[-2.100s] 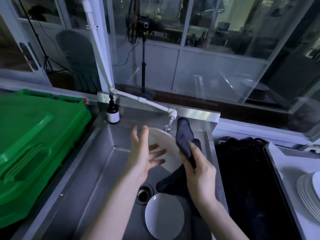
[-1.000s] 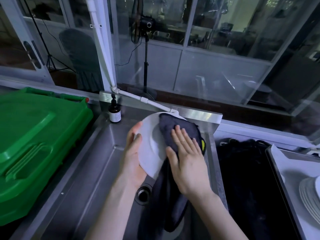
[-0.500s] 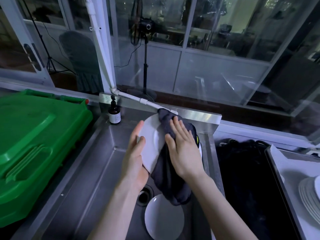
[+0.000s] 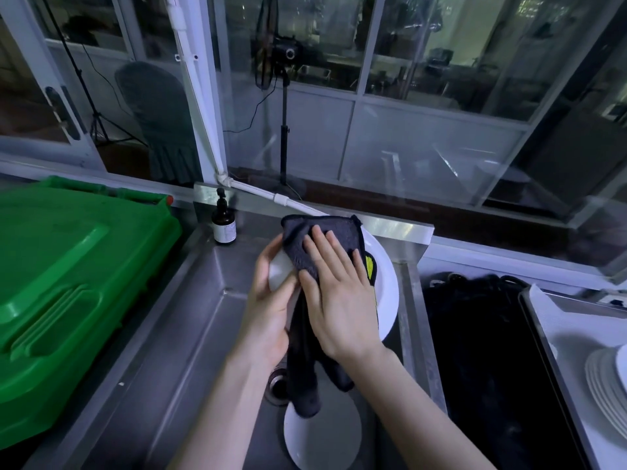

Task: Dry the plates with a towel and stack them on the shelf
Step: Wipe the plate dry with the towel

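Over the steel sink I hold a white plate (image 4: 385,286) tilted up on edge. My left hand (image 4: 271,300) grips its left rim, thumb on the front. A dark grey towel (image 4: 322,242) with a yellow mark is draped over the plate's face, and my right hand (image 4: 339,293) presses it flat against the plate with straight fingers. The towel's tail hangs down toward the drain. A second white plate (image 4: 325,439) lies in the sink bottom below. A stack of white plates (image 4: 609,378) sits at the far right edge.
A green plastic bin (image 4: 68,283) fills the left side. A brown pump bottle (image 4: 224,225) stands at the sink's back left corner. A white pipe (image 4: 271,196) runs along the back ledge. A black mat (image 4: 481,351) lies right of the sink, beside a metal tray (image 4: 549,351).
My right hand slid the towel left and up across the plate's face, now covering its upper left. The plate tilted so its right rim shows. My left hand keeps its grip.
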